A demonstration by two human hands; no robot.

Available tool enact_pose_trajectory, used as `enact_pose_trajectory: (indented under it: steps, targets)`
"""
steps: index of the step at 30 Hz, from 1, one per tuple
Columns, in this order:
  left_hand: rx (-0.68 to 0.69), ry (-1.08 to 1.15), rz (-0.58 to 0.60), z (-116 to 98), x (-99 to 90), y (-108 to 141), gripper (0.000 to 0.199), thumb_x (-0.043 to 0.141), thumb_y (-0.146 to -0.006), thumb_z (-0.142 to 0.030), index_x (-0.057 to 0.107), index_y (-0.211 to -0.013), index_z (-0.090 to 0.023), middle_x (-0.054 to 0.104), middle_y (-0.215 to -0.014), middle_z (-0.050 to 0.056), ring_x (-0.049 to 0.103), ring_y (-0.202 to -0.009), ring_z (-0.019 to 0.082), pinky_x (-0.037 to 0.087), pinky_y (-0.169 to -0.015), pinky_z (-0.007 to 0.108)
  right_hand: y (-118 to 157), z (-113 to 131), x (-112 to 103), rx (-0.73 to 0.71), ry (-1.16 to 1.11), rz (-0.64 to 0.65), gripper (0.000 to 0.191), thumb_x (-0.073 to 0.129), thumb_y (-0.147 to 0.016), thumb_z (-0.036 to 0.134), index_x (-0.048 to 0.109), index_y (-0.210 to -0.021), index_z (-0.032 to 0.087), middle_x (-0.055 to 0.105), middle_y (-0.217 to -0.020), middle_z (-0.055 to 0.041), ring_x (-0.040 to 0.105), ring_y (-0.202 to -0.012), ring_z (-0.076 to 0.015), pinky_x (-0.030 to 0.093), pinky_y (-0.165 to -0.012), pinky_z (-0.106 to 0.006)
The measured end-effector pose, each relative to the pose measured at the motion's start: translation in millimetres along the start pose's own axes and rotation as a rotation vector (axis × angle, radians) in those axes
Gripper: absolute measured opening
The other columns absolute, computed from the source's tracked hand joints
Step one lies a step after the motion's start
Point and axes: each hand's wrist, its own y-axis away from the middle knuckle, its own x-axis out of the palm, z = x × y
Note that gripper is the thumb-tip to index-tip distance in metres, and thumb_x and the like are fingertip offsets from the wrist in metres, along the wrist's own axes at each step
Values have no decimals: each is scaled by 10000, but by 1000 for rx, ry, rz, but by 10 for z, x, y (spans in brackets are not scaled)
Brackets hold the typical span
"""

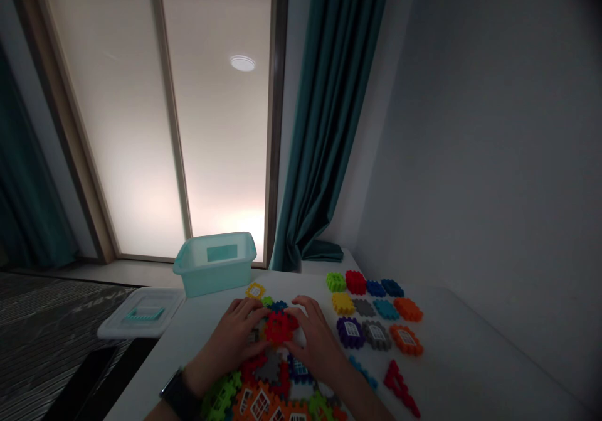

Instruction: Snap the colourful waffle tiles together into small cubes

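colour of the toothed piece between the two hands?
The toothed piece is red; it shows best in the head view.

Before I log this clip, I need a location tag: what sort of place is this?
Probably a room in a home, though possibly a playroom elsewhere: a curtain, a table and toy tiles spread on it.

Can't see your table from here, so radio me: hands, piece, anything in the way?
Left hand and right hand on red piece, one each side. Orange windowed pieces crowd between forearms.
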Motion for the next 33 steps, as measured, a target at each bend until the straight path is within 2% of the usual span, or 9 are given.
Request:
enact_pose_trajectory:
  steps: [6, 9, 12, 15, 19, 22, 23, 27, 33]
  targets:
    - [-91, 228, -71, 59, 70, 21, 437, 755, -792, -303, 615, -1197, -216, 593, -1211, 105, 569, -1101, 301, 468, -971, 427, -22, -20, -14, -155, 76, -93, 368, 663, -856, 108, 566, -1183, 246, 613, -1244, -98, 554, -1234, -279, 525, -1007, -462]
    - [-119, 410, -52, 32, 76, 14, 370, 724, -811, -323, 614, -1147, -212, 578, -1203, 102, 563, -1111, 289, 466, -982, 414, -29, -31, -33, -260, 99, -95, 265, 583, -916, 78, 597, -1115, 252, 641, -1223, -76, 554, -1233, -255, 523, -1002, -450]
    - [-151, 561, -4, -31, 39, -16, 230, 660, -858, -330, 625, -1051, -209, 583, -1133, 82, 571, -1068, 265, 467, -967, 400, -31, -20, -34, -264, 56, -121, 201, 550, -950, 98, 621, -1055, 254, 649, -1210, -71, 547, -1238, -249, 507, -1008, -450]
    - [-175, 659, 25, -69, -8, -51, 165, 555, -928, -349, 634, -927, -203, 585, -1025, 61, 584, -992, 241, 473, -930, 383, -51, 18, -17, -109, -113, -153, 144, 548, -947, 138, 631, -978, 251, 644, -1180, -73, 537, -1243, -248, 484, -1032, -443]
    - [-205, 685, 24, -56, -30, -69, 230, 535, -943, -354, 636, -810, -196, 586, -978, 56, 592, -969, 234, 475, -918, 372, -103, 19, 10, 258, -445, -102, 61, 583, -878, 233, 606, -824, 221, 630, -1088, -77, 598, -1109, -248, 519, -937, -387]
    - [-204, 636, 24, -45, -6, -49, 149, 633, -879, -313, 667, -984, -214, 604, -1057, 63, 590, -1035, 252, 469, -965, 392, -125, -47, 12, 464, -623, -13, 124, 575, -837, 307, 585, -762, 208, 623, -988, -61, 629, -940, -224, 535, -776, -319]
    - [-199, 607, 21, -44, 7, -39, 258, 671, -850, -301, 653, -1097, -230, 603, -1121, 69, 579, -1083, 265, 460, -995, 406, -126, -70, 8, 507, -638, -6, 136, 578, -824, 322, 584, -752, 207, 621, -966, -55, 627, -919, -222, 527, -759, -310]
    - [-161, 458, 12, -46, 77, -5, 648, 779, -774, -318, 524, -1371, -308, 550, -1315, 80, 526, -1217, 304, 442, -1052, 440, -118, -96, -8, 582, -589, -22, 157, 597, -787, 355, 590, -732, 207, 627, -925, -43, 620, -913, -226, 495, -770, -301]
    - [-94, 327, -47, -24, 143, 6, 545, 754, -816, -372, 578, -1326, -299, 583, -1270, 93, 573, -1145, 300, 499, -990, 450, -117, 0, -5, 585, -545, -58, 190, 572, -815, 367, 600, -719, 205, 643, -863, -28, 631, -884, -228, 470, -847, -334]
